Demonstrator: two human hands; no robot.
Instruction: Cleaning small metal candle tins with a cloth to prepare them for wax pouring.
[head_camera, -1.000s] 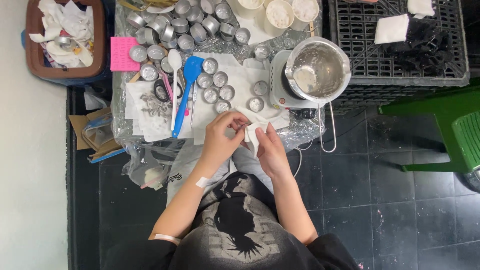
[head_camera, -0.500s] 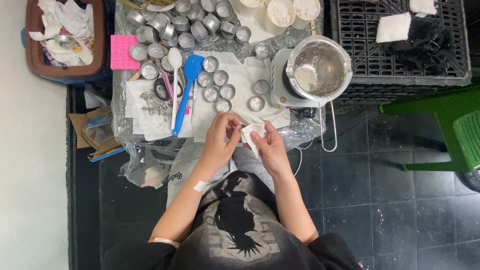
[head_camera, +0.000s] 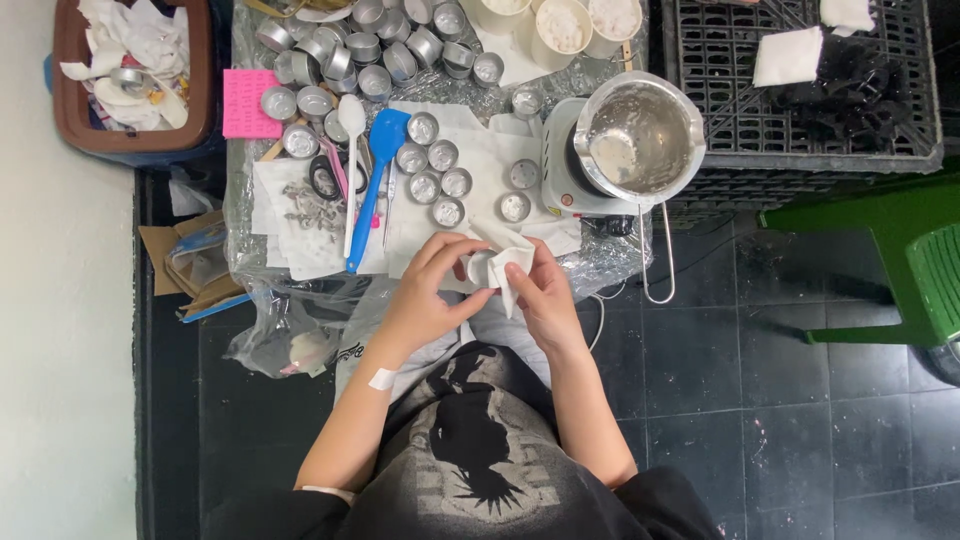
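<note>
Centre of frame, just below the table edge: left hand (head_camera: 425, 290) cupped, fingers curled round a small round silver metal cup (head_camera: 480, 267), gripping it; cup mostly hidden, so its facing not readable. Right hand (head_camera: 540, 295) pinching a crumpled white paper tissue (head_camera: 508, 262) against the cup, fingers clenched on the tissue. Tissue touching cup, long axis roughly upright in frame, loose end pointing down toward the torso.

Above the hands, on the plastic-covered table (head_camera: 600, 262): loose silver tealight cups (head_camera: 437, 170) in a cluster on white paper, mouths facing up. Left of them a blue silicone spatula (head_camera: 372, 180), long axis near vertical, blade toward upper frame, and a white plastic spoon (head_camera: 349, 170) lying parallel just beside it. Pink square sponge (head_camera: 244, 103) upper left. Steel melting pot (head_camera: 637, 135) on a small white hotplate (head_camera: 560, 170) right of centre, wire handle pointing down frame. Black plastic crate (head_camera: 740, 120) upper right; brown bin of tissue waste (head_camera: 130, 70) upper left corner.
</note>
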